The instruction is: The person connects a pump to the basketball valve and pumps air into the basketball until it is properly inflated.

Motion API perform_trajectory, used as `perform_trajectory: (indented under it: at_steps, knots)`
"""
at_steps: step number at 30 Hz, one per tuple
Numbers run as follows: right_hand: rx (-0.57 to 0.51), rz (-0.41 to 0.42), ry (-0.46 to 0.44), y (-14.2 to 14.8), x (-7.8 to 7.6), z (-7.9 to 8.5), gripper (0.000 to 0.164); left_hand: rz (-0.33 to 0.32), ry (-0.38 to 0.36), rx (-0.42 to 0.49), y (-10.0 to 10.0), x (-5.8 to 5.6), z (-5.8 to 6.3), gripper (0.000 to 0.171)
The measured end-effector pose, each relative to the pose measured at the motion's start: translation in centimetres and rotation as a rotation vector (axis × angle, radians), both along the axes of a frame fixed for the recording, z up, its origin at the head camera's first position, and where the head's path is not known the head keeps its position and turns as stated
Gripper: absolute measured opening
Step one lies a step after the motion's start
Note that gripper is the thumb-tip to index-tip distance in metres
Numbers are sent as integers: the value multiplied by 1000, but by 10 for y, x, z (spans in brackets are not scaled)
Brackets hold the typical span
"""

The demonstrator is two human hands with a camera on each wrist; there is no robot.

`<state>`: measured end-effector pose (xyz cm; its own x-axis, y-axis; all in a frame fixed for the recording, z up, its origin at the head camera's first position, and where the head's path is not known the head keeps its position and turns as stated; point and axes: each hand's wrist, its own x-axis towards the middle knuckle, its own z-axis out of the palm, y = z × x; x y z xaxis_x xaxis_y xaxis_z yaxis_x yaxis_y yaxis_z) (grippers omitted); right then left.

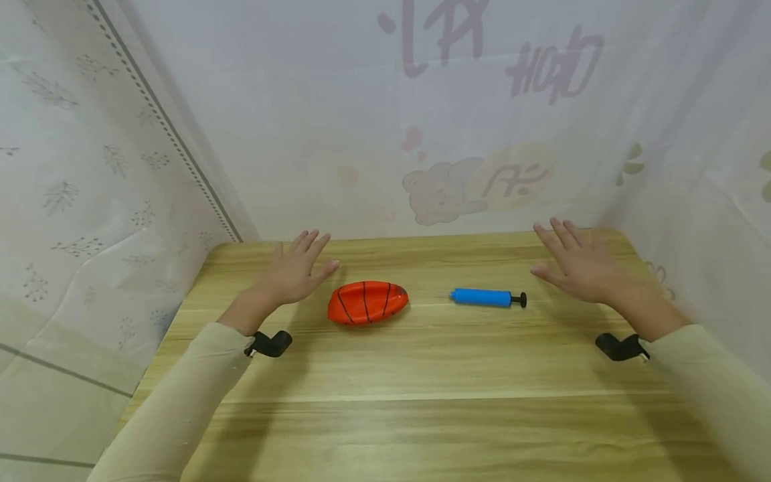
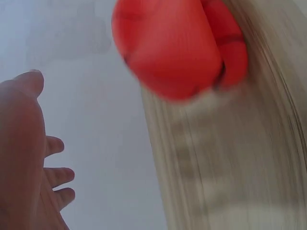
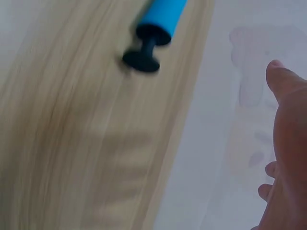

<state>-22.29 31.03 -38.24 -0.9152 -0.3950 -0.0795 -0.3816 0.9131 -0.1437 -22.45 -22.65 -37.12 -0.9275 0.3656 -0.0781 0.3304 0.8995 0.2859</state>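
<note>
A deflated red ball with black lines (image 1: 366, 303) lies folded on the wooden table, left of the middle. To its right rests a blue hand pump (image 1: 482, 297) with a black handle; its thin tip points toward the ball. My left hand (image 1: 296, 271) hovers up and left of the ball, fingers spread, touching nothing. My right hand (image 1: 581, 268) is raised beyond the pump's handle end, its fingers also spread and holding nothing. In the left wrist view the ball (image 2: 172, 52) is blurred and partly cut off. The right wrist view shows the pump's black handle (image 3: 141, 61) close by.
The wooden table (image 1: 421, 428) has rounded far corners. Pale printed curtains (image 1: 313, 120) hang behind it and on both sides. A black wrist mount (image 1: 271, 343) sits on the left sleeve and another mount (image 1: 619, 347) on the right.
</note>
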Motion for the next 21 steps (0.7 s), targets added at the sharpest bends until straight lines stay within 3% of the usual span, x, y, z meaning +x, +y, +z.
perform_trajectory:
  at_steps: [4,12,21]
  knots:
    - [-19,59,33,-22,2,-10,83,-38,4,26,23,2,-5,73]
    - [-73,150,23,-55,4,-38,80,-108,86,28,56,11,-22,73]
    - [-105,190,41,-76,11,-63,79,-100,134,-26,76,19,-40,84]
